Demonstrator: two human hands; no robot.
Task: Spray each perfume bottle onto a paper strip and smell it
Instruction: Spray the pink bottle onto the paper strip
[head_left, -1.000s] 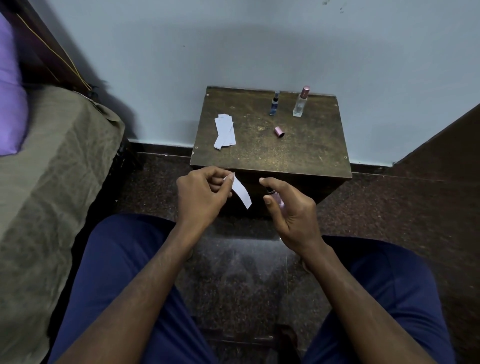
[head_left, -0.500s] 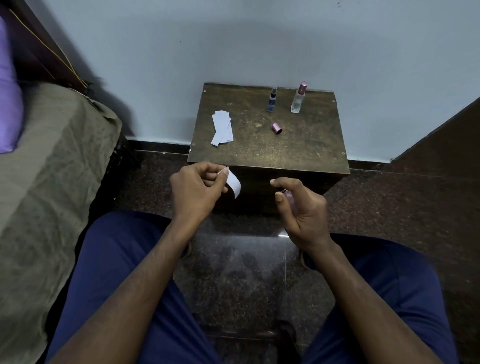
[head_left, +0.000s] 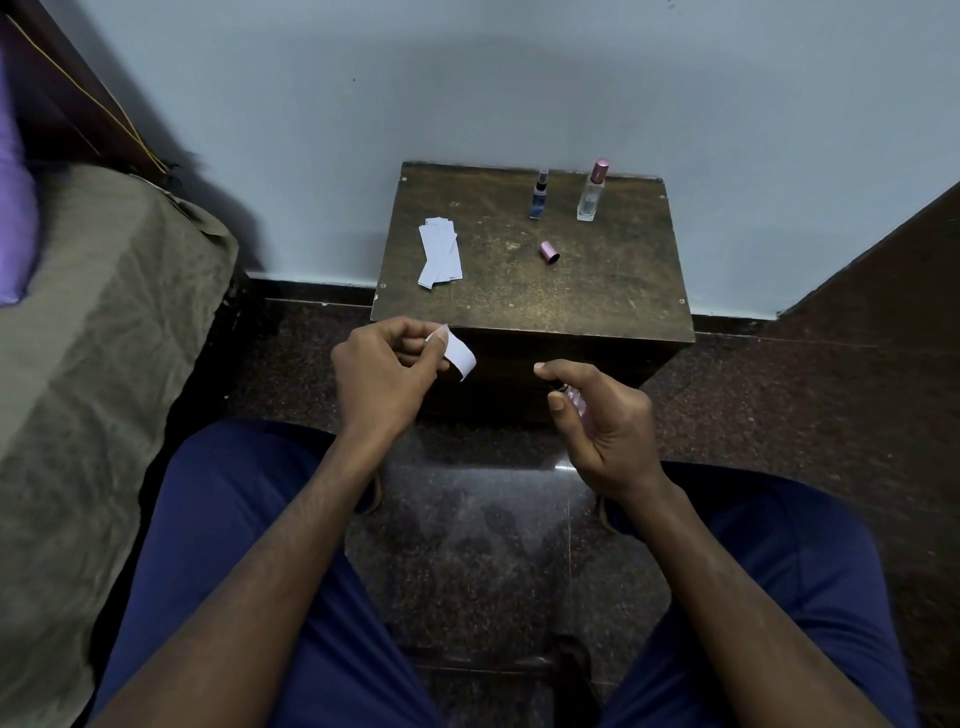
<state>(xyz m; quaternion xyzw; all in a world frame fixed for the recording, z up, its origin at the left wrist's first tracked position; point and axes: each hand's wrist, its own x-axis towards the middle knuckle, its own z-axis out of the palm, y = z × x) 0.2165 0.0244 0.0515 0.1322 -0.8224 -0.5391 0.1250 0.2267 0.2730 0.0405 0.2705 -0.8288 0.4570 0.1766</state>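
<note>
A person is sitting, looking down at both bare hands held over dark blue trousers. The left hand is pinching one end of a small white paper strip between thumb and curled fingers, the free end curling toward three o'clock. Well apart from it at three o'clock, the right hand is curling around a slim pale pink glass perfume bottle, its index finger arching over the dark nozzle, which is aiming toward the strip.

Beyond the hands at twelve o'clock is standing a worn dark wooden side table. On it are lying a loose pile of spare white paper strips at ten o'clock, a small pink metallic cap on its side near the middle, and at the far edge a small dark blue spray bottle beside a clear glass bottle with a pink cap, both upright.

The task is seemingly at an early stage: the first bottle is being sprayed or about to be; smelling and two bottles are remaining.
</note>
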